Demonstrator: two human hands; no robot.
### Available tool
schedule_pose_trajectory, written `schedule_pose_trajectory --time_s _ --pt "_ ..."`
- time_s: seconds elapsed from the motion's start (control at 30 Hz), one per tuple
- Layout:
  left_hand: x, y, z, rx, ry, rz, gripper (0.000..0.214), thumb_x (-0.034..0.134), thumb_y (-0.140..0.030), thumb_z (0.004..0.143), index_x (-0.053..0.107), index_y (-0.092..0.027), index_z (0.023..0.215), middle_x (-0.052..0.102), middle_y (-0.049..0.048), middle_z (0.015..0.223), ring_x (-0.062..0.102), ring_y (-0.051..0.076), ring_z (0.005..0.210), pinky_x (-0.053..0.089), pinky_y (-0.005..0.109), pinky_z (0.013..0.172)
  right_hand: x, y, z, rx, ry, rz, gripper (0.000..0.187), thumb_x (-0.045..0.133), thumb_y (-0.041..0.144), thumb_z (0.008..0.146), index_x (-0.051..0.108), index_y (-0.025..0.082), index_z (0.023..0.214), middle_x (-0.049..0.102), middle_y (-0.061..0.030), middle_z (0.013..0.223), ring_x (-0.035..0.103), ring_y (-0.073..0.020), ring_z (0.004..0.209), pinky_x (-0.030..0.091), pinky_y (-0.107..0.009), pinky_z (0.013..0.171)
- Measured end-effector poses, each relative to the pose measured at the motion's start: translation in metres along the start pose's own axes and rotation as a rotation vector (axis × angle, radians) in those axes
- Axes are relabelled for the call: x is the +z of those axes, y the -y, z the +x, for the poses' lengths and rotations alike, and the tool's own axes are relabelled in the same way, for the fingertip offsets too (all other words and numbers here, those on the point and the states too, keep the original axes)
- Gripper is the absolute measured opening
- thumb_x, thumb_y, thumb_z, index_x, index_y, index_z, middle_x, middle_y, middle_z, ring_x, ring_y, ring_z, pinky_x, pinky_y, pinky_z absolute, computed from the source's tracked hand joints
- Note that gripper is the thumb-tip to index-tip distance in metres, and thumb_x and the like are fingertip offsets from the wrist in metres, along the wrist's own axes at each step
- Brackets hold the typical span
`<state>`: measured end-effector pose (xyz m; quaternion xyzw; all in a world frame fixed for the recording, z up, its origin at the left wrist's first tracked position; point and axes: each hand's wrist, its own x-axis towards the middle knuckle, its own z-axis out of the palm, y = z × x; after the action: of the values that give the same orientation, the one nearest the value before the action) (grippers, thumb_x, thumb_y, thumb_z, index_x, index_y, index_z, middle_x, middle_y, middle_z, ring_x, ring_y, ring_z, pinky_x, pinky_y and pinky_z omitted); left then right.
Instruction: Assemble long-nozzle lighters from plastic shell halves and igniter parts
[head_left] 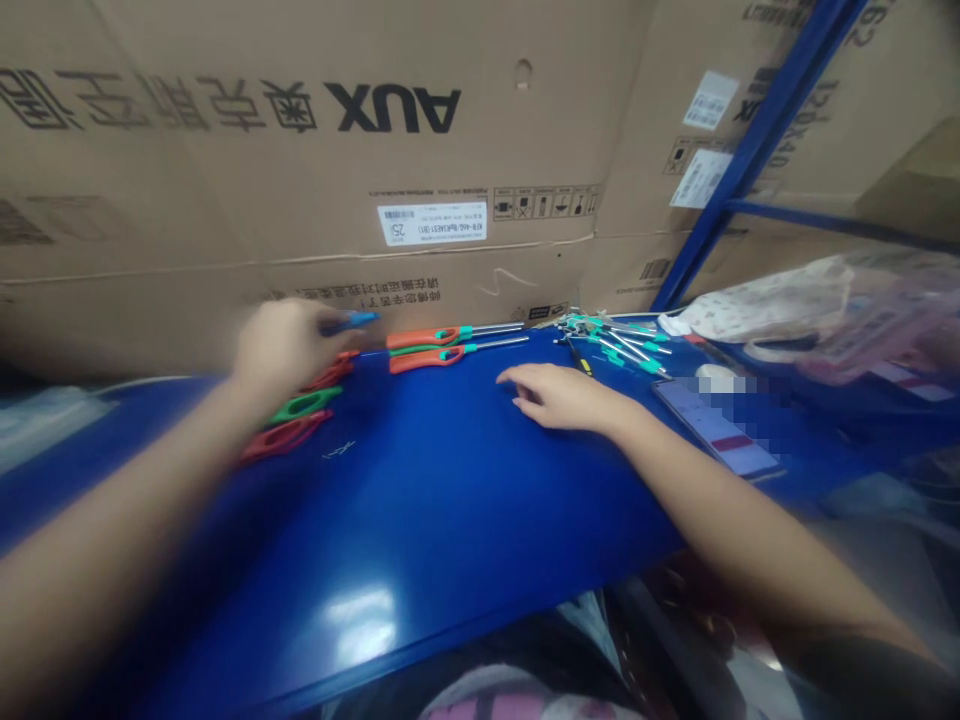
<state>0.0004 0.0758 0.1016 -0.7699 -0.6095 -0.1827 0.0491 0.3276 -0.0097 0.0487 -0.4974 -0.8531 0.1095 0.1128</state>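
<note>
My left hand (289,345) is closed around a blue-handled lighter (354,320) at the back left of the blue table (420,520); the hand is blurred by motion. Beneath and beside it lie several red and green lighter handles (296,420). My right hand (559,397) rests palm down on the table with its fingers stretched out and holds nothing. Just beyond it lie two long orange lighters (450,347) with metal nozzles pointing right.
A heap of teal-tipped metal nozzle parts (619,340) lies at the back right. A phone (716,425) lies to the right of my right arm. Plastic bags (825,300) sit at far right. Large cardboard boxes (375,150) and a blue rack post (757,140) stand behind the table.
</note>
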Motion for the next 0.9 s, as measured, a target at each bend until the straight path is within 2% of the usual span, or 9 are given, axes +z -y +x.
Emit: schedule_pose_trajectory --time_s 0.1,0.17,0.23,0.37,0.53,0.6,0.7,0.8,0.9 --pt "0.009 -0.037 -0.034 0.179 0.025 -0.023 0.028 0.066 -0.045 0.088 0.076 -0.02 0.097 0.075 0.0043 0.099 0.067 0.025 0.095 0.051 0.034 0.086 0.001 0.016 -0.001 -0.139 -0.227 0.096 0.038 0.057 0.035 0.096 0.052 0.022 0.131 0.061 -0.0082 0.118 0.06 -0.0174 0.085 0.047 -0.031 0.076" --pt "0.021 -0.058 -0.057 0.355 0.1 -0.052 0.02 0.068 -0.039 0.086 0.077 -0.023 0.094 0.076 0.0042 0.099 0.069 0.026 0.095 0.052 0.032 0.082 0.003 0.029 -0.003 -0.226 -0.262 0.183 0.041 0.059 0.04 0.095 0.049 0.023 0.132 0.057 -0.0087 0.124 0.058 -0.0144 0.078 0.049 -0.03 0.074" --pt "0.034 -0.073 -0.075 0.493 0.201 -0.118 0.013 0.066 -0.031 0.087 0.076 -0.024 0.09 0.077 0.0048 0.093 0.071 0.026 0.089 0.052 0.031 0.072 0.007 0.039 -0.004 -0.297 -0.215 0.196 0.04 0.061 0.039 0.095 0.05 0.024 0.13 0.056 -0.0091 0.126 0.059 -0.0152 0.083 0.05 -0.03 0.076" --pt "0.049 -0.087 -0.096 0.58 0.275 -0.197 0.01 0.068 -0.031 0.087 0.075 -0.026 0.081 0.077 0.0026 0.086 0.071 0.023 0.083 0.053 0.03 0.07 0.014 0.044 -0.002 -0.373 -0.051 0.116 0.019 0.056 0.032 0.098 0.06 0.022 0.113 0.059 -0.0074 0.12 0.061 -0.0199 0.101 0.049 -0.031 0.082" --pt "0.045 -0.079 -0.101 0.584 0.291 -0.398 0.016 0.067 -0.029 0.089 0.076 -0.026 0.102 0.077 0.0021 0.09 0.07 0.018 0.074 0.056 0.028 0.069 0.013 0.033 -0.002 -0.331 0.098 0.103 0.009 0.059 0.027 0.096 0.065 0.021 0.1 0.061 -0.0044 0.108 0.061 -0.0175 0.091 0.045 -0.027 0.073" --pt "0.041 -0.069 -0.1 0.591 0.224 -0.498 0.021 0.063 -0.029 0.091 0.074 -0.025 0.109 0.076 0.0042 0.102 0.07 0.019 0.086 0.057 0.031 0.08 0.009 0.03 -0.003 -0.31 0.12 0.08 0.008 0.06 0.026 0.095 0.066 0.021 0.096 0.061 -0.0039 0.107 0.059 -0.0164 0.087 0.042 -0.027 0.071" --pt "0.042 -0.05 -0.099 0.556 0.155 -0.461 0.031 0.066 -0.037 0.09 0.07 -0.026 0.118 0.072 0.0058 0.117 0.064 0.024 0.111 0.052 0.04 0.1 0.001 0.026 -0.005 -0.29 0.137 0.072 0.006 0.062 0.025 0.093 0.066 0.021 0.092 0.061 -0.0033 0.106 0.059 -0.0159 0.085 0.041 -0.026 0.07" --pt "0.053 -0.036 -0.1 0.462 0.164 -0.443 0.048 0.066 -0.044 0.089 0.062 -0.023 0.132 0.065 0.0093 0.13 0.059 0.028 0.122 0.048 0.044 0.107 -0.004 0.023 -0.007 -0.271 0.155 0.066 0.004 0.064 0.024 0.091 0.066 0.021 0.09 0.062 -0.0034 0.106 0.06 -0.0168 0.087 0.041 -0.027 0.071" --pt "0.067 -0.029 -0.101 0.433 0.177 -0.48 0.049 0.062 -0.043 0.093 0.057 -0.022 0.137 0.062 0.0105 0.132 0.057 0.027 0.124 0.046 0.045 0.109 -0.004 0.022 -0.006 -0.269 0.156 0.061 0.009 0.067 0.028 0.09 0.065 0.02 0.087 0.063 -0.003 0.102 0.059 -0.0172 0.088 0.041 -0.028 0.073"
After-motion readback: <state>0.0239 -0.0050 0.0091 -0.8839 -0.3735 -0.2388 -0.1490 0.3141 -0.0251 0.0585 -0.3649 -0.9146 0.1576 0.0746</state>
